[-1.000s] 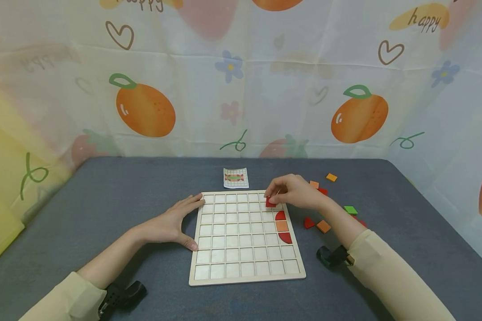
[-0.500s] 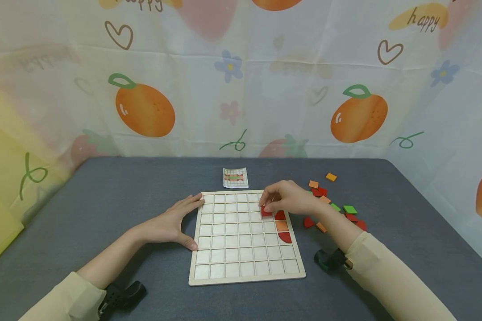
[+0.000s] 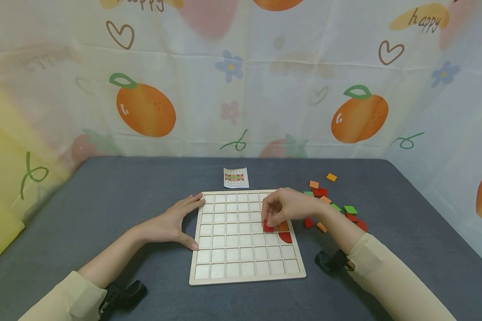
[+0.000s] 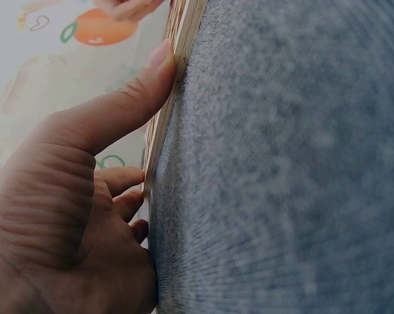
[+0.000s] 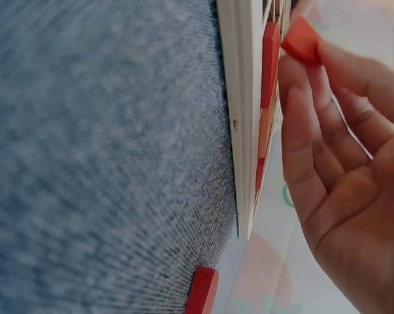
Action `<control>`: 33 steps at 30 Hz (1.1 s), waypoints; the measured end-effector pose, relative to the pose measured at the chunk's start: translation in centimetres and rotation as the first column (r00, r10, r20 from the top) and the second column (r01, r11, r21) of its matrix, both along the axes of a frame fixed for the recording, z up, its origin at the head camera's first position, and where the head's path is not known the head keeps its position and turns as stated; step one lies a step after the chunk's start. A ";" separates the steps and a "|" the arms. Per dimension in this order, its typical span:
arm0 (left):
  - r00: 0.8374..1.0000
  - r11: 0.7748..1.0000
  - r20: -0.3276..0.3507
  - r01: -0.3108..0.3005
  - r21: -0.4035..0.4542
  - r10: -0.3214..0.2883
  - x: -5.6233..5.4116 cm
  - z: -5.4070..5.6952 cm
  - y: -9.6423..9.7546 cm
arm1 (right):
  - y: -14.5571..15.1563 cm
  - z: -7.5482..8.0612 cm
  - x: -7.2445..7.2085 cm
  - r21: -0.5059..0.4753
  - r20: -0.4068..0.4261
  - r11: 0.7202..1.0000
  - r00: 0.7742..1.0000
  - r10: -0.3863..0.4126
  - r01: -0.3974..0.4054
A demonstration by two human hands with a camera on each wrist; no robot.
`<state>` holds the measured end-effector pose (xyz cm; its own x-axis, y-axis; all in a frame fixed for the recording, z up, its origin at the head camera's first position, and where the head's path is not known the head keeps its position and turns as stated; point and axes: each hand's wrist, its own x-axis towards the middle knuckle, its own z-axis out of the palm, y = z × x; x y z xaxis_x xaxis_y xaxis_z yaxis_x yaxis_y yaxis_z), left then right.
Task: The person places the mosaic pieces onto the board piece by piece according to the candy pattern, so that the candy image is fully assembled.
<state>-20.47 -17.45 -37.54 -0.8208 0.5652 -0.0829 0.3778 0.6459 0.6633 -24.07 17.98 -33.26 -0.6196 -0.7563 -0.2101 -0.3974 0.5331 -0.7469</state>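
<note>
My left hand [image 3: 162, 227] lies at the left edge of a wooden grid board [image 3: 247, 281], thumb and fingers spread and touching its rim. In the left wrist view the thumb [image 4: 128, 108] rests against that edge. Between thumb and fingertips, my right hand [image 3: 295, 205] pinches a small red tile [image 3: 268, 227] over the board's right part. The tile appears tilted in the right wrist view, just off the grid. Beside it, an orange square tile [image 3: 283, 226] and a curved red tile [image 3: 286, 237] sit in the rightmost column. The right hand hides the red piece above them.
Right of the board lie loose red, orange and green tiles, among them a green tile [image 3: 350, 209] and an orange tile [image 3: 331, 177]. A printed pattern card [image 3: 236, 178] lies behind the board. A patterned curtain [image 3: 241, 102] hangs beyond the dark table [image 3: 144, 285].
My right hand has moved toward me over the board with the red tile, from near the top row to beside the orange tile. My left hand has stayed in place.
</note>
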 end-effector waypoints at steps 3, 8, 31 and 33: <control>1.000 1.000 -0.003 -0.001 0.000 0.001 0.0 0.0 0.0 | 0.1 0.0 0.1 0.008 0.031 0.999 0.999 0.037 -0.037; 1.000 1.000 -0.006 -0.001 0.004 0.001 0.0 0.0 0.0 | 0.4 0.0 0.2 -0.013 0.070 0.998 0.996 0.056 -0.055; 1.000 1.000 -0.010 0.002 0.003 -0.002 0.0 -0.1 -0.1 | 0.7 -0.4 0.5 0.055 0.047 0.998 0.999 0.008 -0.011; 1.000 1.000 -0.009 0.000 0.003 0.000 0.0 -0.1 -0.1 | 0.7 -0.4 0.5 0.063 0.033 0.998 0.999 0.015 -0.017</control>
<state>-20.48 -17.52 -37.63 -0.8213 0.5657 -0.0734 0.3843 0.6438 0.6618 -23.58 18.67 -33.67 -0.5994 -0.7507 -0.2778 -0.3820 0.5733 -0.7248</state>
